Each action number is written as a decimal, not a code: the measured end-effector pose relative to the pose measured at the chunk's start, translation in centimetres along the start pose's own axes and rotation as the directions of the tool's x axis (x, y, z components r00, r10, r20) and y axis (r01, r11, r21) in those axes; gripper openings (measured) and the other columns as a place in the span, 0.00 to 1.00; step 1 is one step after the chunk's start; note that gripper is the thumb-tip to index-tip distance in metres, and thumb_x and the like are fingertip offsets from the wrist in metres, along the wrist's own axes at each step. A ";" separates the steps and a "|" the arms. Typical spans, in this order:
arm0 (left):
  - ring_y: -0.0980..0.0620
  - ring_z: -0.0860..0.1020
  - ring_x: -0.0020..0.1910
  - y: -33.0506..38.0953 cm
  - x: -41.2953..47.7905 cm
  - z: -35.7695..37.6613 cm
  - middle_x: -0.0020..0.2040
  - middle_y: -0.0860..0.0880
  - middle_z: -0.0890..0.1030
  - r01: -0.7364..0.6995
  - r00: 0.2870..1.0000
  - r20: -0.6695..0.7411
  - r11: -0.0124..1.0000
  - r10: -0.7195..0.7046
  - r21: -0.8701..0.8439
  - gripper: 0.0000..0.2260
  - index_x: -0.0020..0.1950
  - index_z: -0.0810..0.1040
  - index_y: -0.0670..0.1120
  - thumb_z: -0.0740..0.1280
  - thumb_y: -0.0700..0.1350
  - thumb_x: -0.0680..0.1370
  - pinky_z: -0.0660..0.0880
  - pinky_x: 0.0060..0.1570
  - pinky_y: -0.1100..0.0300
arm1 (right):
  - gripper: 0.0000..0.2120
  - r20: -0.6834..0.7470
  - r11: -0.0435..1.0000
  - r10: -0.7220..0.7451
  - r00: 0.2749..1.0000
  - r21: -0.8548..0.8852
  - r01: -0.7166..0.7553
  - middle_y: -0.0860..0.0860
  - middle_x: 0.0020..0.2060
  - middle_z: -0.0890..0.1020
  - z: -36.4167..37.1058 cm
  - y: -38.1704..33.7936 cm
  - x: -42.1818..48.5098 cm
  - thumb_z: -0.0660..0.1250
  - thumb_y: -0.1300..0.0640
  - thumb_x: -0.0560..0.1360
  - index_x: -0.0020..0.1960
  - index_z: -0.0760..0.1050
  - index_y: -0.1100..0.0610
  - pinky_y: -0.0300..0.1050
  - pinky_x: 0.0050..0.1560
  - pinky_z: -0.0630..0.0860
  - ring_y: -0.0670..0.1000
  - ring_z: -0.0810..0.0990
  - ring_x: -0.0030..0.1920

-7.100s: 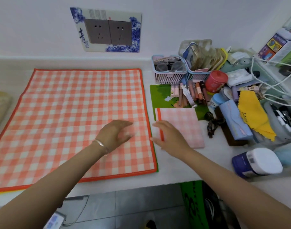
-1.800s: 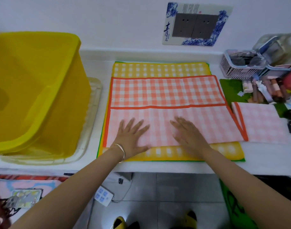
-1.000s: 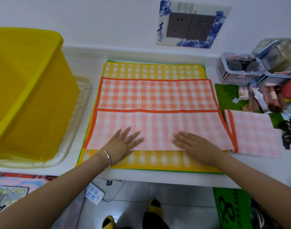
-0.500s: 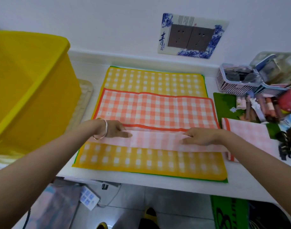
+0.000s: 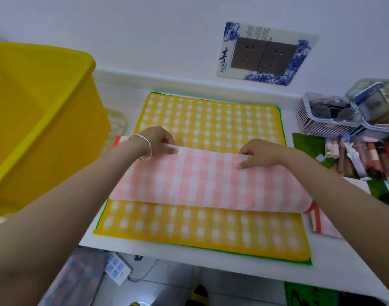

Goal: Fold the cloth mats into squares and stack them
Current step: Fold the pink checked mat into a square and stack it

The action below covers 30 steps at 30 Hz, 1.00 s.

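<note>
At frame centre, the pink-orange checked mat (image 5: 206,180) is held by its far long edge. It is pinched under the curled fingers of the left hand (image 5: 158,140) near the left end and of the right hand (image 5: 262,154) towards the right. The grips are set well apart, judged to keep the edge straight for the fold. The yellow checked mat (image 5: 211,120) is spread flat beneath, on the counter (image 5: 233,268). One folded mat (image 5: 321,224) lies at lower right. Counted: three mats, two hands, one yellow tub (image 5: 34,107) at left.
</note>
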<state>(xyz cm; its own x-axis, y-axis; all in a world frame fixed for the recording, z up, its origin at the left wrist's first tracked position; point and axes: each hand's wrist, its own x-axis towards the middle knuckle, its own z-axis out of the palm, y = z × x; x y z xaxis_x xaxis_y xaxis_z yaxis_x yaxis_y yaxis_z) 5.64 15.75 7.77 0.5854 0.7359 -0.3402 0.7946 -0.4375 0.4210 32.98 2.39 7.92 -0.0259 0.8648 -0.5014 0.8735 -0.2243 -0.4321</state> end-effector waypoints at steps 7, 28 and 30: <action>0.46 0.73 0.61 -1.5 3.4 4.7 0.62 0.48 0.75 0.038 0.986 -0.167 0.982 -0.006 0.186 0.14 0.62 0.74 0.49 0.63 0.49 0.77 0.66 0.57 0.56 | 0.13 -0.215 0.993 0.114 0.970 0.009 -0.114 0.50 0.54 0.72 3.7 2.3 5.1 0.70 0.51 0.73 0.55 0.76 0.55 0.47 0.55 0.71 0.52 0.73 0.56; 0.41 0.72 0.62 1.9 3.3 9.9 0.62 0.45 0.76 -0.309 0.821 -0.475 0.946 0.315 0.093 0.22 0.62 0.75 0.45 0.63 0.54 0.72 0.65 0.62 0.49 | 0.07 -0.340 0.987 0.111 0.934 0.144 -0.065 0.49 0.49 0.72 4.5 4.4 5.8 0.69 0.56 0.74 0.49 0.72 0.52 0.40 0.48 0.66 0.50 0.72 0.49; 0.44 0.61 0.72 2.7 1.8 11.9 0.73 0.47 0.65 -0.305 0.900 -0.265 0.934 0.347 0.187 0.26 0.72 0.64 0.48 0.59 0.57 0.76 0.54 0.70 0.46 | 0.07 -0.378 0.988 0.108 0.920 0.143 -0.058 0.49 0.49 0.73 5.3 4.5 5.8 0.69 0.56 0.74 0.49 0.73 0.52 0.42 0.50 0.67 0.52 0.73 0.51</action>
<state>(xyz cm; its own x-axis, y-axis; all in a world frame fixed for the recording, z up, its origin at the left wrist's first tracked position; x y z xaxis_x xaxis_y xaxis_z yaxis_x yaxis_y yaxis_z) 10.79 9.79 -1.70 0.7598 0.6471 0.0629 0.5934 -0.7298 0.3395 34.15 3.99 -0.91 0.2543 0.9406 -0.2248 0.7952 -0.3357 -0.5049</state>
